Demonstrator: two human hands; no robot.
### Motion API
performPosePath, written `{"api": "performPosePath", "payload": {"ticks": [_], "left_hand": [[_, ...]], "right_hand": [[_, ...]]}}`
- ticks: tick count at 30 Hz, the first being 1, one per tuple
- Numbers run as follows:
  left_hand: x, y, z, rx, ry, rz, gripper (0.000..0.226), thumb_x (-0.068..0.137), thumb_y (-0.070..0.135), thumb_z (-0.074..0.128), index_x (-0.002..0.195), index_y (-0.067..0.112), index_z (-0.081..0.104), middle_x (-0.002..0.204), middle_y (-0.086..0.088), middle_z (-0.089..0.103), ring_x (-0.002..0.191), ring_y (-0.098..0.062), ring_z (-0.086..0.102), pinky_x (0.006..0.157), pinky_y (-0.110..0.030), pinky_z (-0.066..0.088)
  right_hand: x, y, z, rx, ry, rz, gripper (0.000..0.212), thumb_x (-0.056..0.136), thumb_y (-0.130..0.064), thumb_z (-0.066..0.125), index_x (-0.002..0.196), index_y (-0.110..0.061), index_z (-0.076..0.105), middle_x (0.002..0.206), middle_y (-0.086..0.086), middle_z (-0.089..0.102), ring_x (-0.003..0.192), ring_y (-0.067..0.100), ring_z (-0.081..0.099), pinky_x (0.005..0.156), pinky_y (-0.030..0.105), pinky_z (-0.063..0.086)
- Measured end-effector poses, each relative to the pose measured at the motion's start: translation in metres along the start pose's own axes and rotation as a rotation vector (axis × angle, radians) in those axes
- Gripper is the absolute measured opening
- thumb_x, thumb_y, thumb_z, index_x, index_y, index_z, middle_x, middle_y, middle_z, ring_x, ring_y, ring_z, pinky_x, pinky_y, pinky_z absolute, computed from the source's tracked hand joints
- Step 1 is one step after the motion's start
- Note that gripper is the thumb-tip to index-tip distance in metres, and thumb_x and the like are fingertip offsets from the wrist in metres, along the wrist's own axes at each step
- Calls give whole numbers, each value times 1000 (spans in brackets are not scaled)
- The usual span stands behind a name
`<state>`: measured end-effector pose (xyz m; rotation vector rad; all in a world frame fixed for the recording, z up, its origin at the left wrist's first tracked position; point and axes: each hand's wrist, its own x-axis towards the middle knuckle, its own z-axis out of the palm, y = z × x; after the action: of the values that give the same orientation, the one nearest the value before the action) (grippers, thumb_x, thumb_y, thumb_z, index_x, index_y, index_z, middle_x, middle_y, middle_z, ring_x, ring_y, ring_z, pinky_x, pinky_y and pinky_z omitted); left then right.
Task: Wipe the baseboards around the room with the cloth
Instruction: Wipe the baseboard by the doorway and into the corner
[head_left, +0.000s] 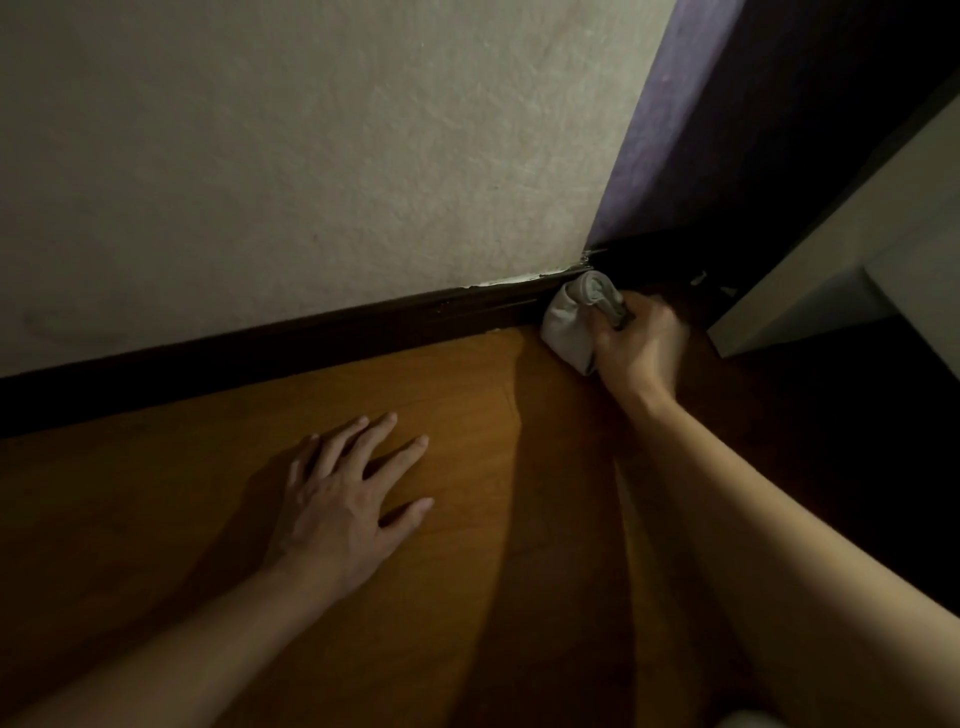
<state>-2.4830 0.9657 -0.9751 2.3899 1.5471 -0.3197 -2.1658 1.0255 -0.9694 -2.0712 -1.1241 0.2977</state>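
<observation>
A dark brown baseboard (311, 338) runs along the foot of the cream wall, from the left edge to the room's corner. My right hand (641, 345) grips a bunched pale grey cloth (569, 322) and holds it against the baseboard right at the corner. My left hand (345, 496) lies flat on the wooden floor with its fingers spread, well to the left of the cloth and a short way out from the baseboard.
A purple wall (675, 130) meets the cream wall (311, 156) at the corner, with chipped paint above the baseboard there. A pale piece of furniture (831, 249) stands close on the right. The orange-brown wooden floor (467, 519) stretches toward me, dark at the right.
</observation>
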Motion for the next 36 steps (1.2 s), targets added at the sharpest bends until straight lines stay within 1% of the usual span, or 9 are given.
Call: {"api": "performPosePath", "payload": {"ticks": [6,12,15,19,23,25,28,33,36], "left_hand": [[0,0,0,6,-11,4,67,87,77,17,150,60,6,165,18,-8,152,-12,-9,122,-52,8],[0,0,-1,-7,-7,4,66,87,76,17,151,60,8,165,19,-6,152,-12,-8,122,-52,9],[0,0,-2,-1,-6,3,67,87,77,16,151,60,7,165,18,-7,152,-12,-9,122,-52,8],[1,1,-2,17,-9,4,67,86,77,13,151,60,4,165,18,-8,151,-12,-9,121,-51,8],[1,2,-1,12,-1,3,68,85,76,11,151,60,6,166,17,-6,152,-12,-9,121,-51,7],[2,2,-2,12,-2,5,67,86,76,12,151,59,6,165,17,-6,152,-12,-9,121,-51,7],[2,2,-3,22,-16,3,67,86,75,11,151,59,3,165,17,-10,151,-13,-12,122,-52,6],[1,0,-1,32,15,12,65,88,74,14,151,58,8,165,17,-7,151,-12,-11,121,-48,4],[2,-1,1,23,17,15,64,89,72,17,151,57,14,165,18,-5,151,-11,-10,120,-48,5]], "right_hand": [[7,12,-7,135,-122,-9,24,79,-51,75,86,-28,71,87,-1,67,75,9,60,54,12,36],[13,18,-11,72,13,3,39,83,-48,74,105,-16,74,99,0,62,88,13,56,74,22,39],[11,16,-7,52,10,-26,35,82,-46,75,103,-17,75,96,-6,58,87,10,55,70,17,33],[11,16,-7,54,45,-11,35,81,-44,77,103,-18,75,98,-5,61,89,11,57,73,19,38],[-1,1,5,58,5,-169,25,80,-32,79,100,-17,77,89,-5,62,77,4,57,63,6,35],[-4,-3,10,58,28,-169,26,80,-31,79,101,-17,77,93,-2,67,77,2,55,65,9,35],[-15,-11,18,56,102,-41,26,82,-35,76,104,-20,76,95,-5,65,79,7,58,62,11,33],[-47,-46,45,123,22,-146,25,83,-38,74,102,-22,76,93,-8,62,79,10,60,71,32,52],[-49,-52,48,96,-44,-210,25,84,-41,73,102,-23,74,93,-12,60,80,8,59,70,35,54]]}}
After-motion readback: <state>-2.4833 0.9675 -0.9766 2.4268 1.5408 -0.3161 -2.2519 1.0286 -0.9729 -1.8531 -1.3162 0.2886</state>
